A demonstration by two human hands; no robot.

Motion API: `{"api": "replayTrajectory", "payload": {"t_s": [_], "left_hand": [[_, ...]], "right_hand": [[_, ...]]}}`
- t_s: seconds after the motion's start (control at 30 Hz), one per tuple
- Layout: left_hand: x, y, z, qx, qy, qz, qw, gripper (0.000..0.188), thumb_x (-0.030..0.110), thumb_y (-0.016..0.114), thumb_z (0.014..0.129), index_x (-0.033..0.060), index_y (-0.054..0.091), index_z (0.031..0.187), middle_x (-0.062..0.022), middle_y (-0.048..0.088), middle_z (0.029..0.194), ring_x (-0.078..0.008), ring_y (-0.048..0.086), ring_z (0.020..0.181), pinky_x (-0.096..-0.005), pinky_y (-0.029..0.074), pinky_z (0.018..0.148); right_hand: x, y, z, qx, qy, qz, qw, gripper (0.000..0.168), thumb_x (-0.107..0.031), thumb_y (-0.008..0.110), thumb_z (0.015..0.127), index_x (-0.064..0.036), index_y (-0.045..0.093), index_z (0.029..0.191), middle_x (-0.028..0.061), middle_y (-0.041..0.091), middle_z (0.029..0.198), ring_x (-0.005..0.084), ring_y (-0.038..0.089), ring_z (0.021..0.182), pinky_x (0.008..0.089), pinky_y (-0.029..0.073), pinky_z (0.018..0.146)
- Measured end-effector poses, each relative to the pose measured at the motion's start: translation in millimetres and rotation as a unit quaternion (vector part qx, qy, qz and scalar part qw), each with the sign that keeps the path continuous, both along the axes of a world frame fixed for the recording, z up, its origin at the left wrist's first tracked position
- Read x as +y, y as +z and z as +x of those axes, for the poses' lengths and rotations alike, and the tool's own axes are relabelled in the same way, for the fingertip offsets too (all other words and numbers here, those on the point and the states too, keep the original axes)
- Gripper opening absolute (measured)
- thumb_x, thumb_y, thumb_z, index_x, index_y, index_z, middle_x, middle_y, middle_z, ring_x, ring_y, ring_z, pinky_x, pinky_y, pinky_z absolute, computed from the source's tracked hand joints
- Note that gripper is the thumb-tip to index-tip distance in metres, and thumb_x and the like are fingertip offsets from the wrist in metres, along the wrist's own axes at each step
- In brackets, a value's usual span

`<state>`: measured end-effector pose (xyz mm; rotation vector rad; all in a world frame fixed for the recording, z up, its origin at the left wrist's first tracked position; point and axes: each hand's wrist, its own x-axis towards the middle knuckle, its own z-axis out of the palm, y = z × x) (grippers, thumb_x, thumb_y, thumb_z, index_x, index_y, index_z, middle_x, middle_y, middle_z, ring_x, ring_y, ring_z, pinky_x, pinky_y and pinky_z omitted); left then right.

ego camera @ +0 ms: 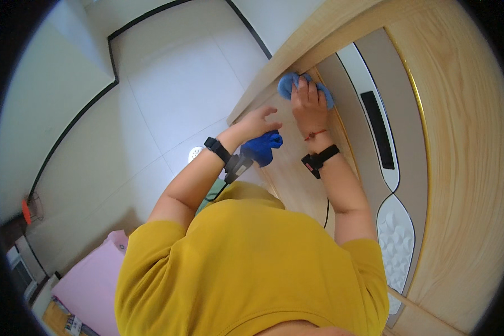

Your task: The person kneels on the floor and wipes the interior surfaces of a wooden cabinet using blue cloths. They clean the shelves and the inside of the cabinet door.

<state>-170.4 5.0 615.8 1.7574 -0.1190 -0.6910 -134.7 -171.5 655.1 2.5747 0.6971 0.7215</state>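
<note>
My right hand (310,105) presses a light blue cloth (287,86) onto the wooden surface, at the corner beside the wardrobe-like panel (344,105) with grey and white inlays. My left hand (258,122) is held to its left with fingers apart and curved, and holds nothing that I can see. Just below that hand is a dark blue cloth or garment (260,149); how it is supported is hidden. Black straps with small devices sit on both forearms.
A raised wooden edge (273,71) runs along the far side of the wooden surface. Tiled floor (172,84) lies to the left, with a round white perforated object (196,154). Pink fabric (92,277) is at the lower left. A thin black cable (327,214) hangs near my right forearm.
</note>
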Motion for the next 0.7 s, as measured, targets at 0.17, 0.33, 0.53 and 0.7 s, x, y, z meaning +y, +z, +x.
{"api": "replayTrajectory", "payload": {"t_s": [0.17, 0.33, 0.53, 0.7], "left_hand": [[0, 1, 1, 0.037, 0.016, 0.010, 0.999, 0.057, 0.028, 0.068, 0.082, 0.0022, 0.050, 0.129, -0.0169, 0.050, 0.131, -0.0276, 0.050, 0.118, -0.0338, 0.042, 0.097], [-1, -8, 1, 0.005, 0.046, -0.008, 0.999, 0.056, 0.028, 0.068, 0.082, -0.0006, 0.051, 0.127, -0.0166, 0.053, 0.128, -0.0262, 0.051, 0.116, -0.0335, 0.043, 0.096], [-1, -20, 9, -0.023, 0.075, -0.033, 0.996, 0.053, 0.028, 0.067, 0.083, -0.0014, 0.052, 0.125, -0.0156, 0.056, 0.123, -0.0232, 0.053, 0.112, -0.0319, 0.043, 0.095], [-2, 1, 11, 0.004, 0.056, -0.039, 0.998, 0.051, 0.028, 0.067, 0.083, -0.0009, 0.053, 0.123, -0.0150, 0.057, 0.120, -0.0216, 0.054, 0.109, -0.0301, 0.043, 0.092]], "right_hand": [[-18, -80, 10, 0.135, 0.038, 0.069, 0.988, 0.017, -0.015, 0.058, 0.078, -0.006, 0.063, 0.092, 0.0103, 0.061, 0.096, 0.0261, 0.059, 0.093, 0.0380, 0.050, 0.074], [3, -7, -13, 0.284, 0.011, 0.039, 0.958, 0.010, -0.011, 0.061, 0.075, -0.009, 0.064, 0.085, 0.0088, 0.060, 0.092, 0.0266, 0.059, 0.091, 0.0388, 0.050, 0.072], [3, 85, -29, 0.031, 0.022, 0.090, 0.995, 0.013, -0.011, 0.058, 0.079, -0.010, 0.063, 0.092, 0.0088, 0.056, 0.109, 0.0258, 0.056, 0.095, 0.0373, 0.048, 0.075], [-32, -18, -8, 0.058, -0.028, -0.004, 0.998, 0.029, -0.015, 0.053, 0.084, -0.005, 0.063, 0.109, 0.0055, 0.053, 0.125, 0.0226, 0.045, 0.122, 0.0371, 0.043, 0.093]]}}
